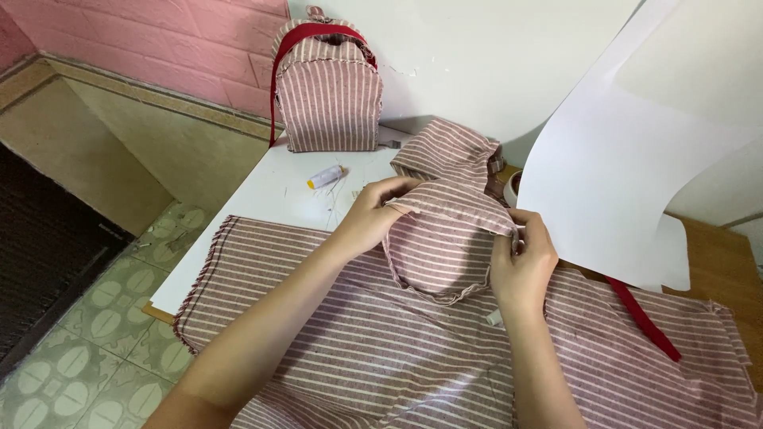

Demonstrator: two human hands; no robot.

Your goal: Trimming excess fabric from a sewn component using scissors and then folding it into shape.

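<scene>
A half-sewn bag piece of dusty red cloth with white stripes sits in the middle of the table, curved into an open pouch shape. My left hand pinches its upper left edge. My right hand pinches the upper right edge of the same strip. Both hands rest over a large flat sheet of the same striped cloth spread across the near side of the table.
A finished striped backpack with a red strap stands at the back against the wall. A small white and yellow thread spool lies on the white tabletop. A large white paper sheet curls up at right; a red strap lies below it.
</scene>
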